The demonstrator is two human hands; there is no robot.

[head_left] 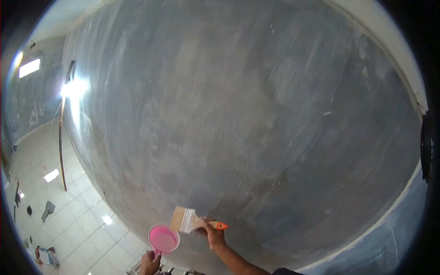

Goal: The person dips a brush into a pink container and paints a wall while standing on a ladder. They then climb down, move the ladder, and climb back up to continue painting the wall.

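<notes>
My right hand (214, 234) is closed round the handle of a wide paintbrush (187, 221) with pale bristles and an orange-tipped handle. The bristles point left, close above the rim of a pink dipper (164, 239). My left hand (150, 263) grips the dipper by its handle at the bottom of the view. Inside the dipper the pink bottom shows, with a paler rim around it. Behind both hands rises a large grey plastered wall (220, 128) with streaks and pale marks.
A bright lamp (72, 88) shines on a tall thin pole (61, 146) at the left. White floor tiles (87, 229) stretch below, with scattered items such as a grey object (48, 211). Metal rungs (134, 268) show beneath my hands. A black object (426, 146) stands at the right edge.
</notes>
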